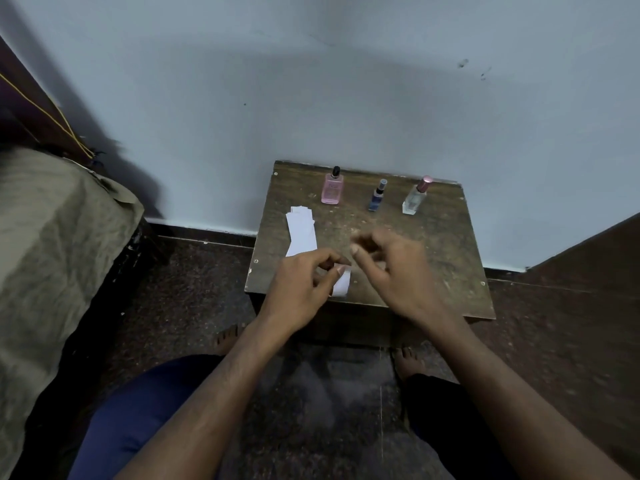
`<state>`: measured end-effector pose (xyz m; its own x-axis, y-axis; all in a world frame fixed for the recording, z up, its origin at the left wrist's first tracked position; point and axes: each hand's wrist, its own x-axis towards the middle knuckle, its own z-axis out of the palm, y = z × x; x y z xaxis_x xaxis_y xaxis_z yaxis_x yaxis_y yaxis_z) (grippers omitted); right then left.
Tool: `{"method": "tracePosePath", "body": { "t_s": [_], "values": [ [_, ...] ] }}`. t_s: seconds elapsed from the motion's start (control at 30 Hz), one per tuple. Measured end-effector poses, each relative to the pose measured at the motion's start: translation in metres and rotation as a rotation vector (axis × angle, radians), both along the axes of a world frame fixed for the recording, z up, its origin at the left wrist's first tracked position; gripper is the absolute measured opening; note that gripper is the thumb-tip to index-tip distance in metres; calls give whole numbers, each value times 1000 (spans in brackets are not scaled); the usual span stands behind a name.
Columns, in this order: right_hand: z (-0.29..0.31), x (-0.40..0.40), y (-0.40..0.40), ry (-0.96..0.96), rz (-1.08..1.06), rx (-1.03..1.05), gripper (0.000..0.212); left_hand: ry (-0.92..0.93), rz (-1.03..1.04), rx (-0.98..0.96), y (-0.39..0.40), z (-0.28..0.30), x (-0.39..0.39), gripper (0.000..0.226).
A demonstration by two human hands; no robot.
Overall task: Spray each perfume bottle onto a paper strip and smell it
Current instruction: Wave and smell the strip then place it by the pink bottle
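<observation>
Three perfume bottles stand in a row at the back of a small wooden table (450,258): a pink one with a black cap (332,188), a small blue one (376,197) and a clear one with a pink cap (415,199). A pile of white paper strips (302,232) lies at the table's left side. My left hand (304,285) pinches one paper strip (342,284) between thumb and fingers near the front edge. My right hand (391,265) hovers blurred just right of it, fingers loosely curled, holding nothing that I can see.
The table stands against a pale blue wall (346,98). A bed with an olive cover (52,254) fills the left. A dark wooden panel (588,258) is at the right. My knees and bare feet (405,362) rest on the dark speckled floor below the table.
</observation>
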<state>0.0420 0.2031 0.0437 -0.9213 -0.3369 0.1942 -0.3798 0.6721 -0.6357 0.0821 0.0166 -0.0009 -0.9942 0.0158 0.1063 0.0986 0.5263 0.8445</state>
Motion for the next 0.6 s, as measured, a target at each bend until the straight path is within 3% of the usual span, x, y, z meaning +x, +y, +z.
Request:
{"method": "tracePosePath", "body": {
  "t_s": [0.07,0.2,0.4,0.6],
  "values": [
    [5,20,9,-164,-9,-18,27,-12,-12,55,2,4,2,22],
    [4,51,18,-227,-74,-61,30,-39,-168,53,0,12,6,52],
    [0,67,30,-319,-27,-117,10,22,-381,-109,6,16,15,55],
    [-4,51,39,-398,60,-149,7,3,-394,-121,6,7,18,52]
  ]
}}
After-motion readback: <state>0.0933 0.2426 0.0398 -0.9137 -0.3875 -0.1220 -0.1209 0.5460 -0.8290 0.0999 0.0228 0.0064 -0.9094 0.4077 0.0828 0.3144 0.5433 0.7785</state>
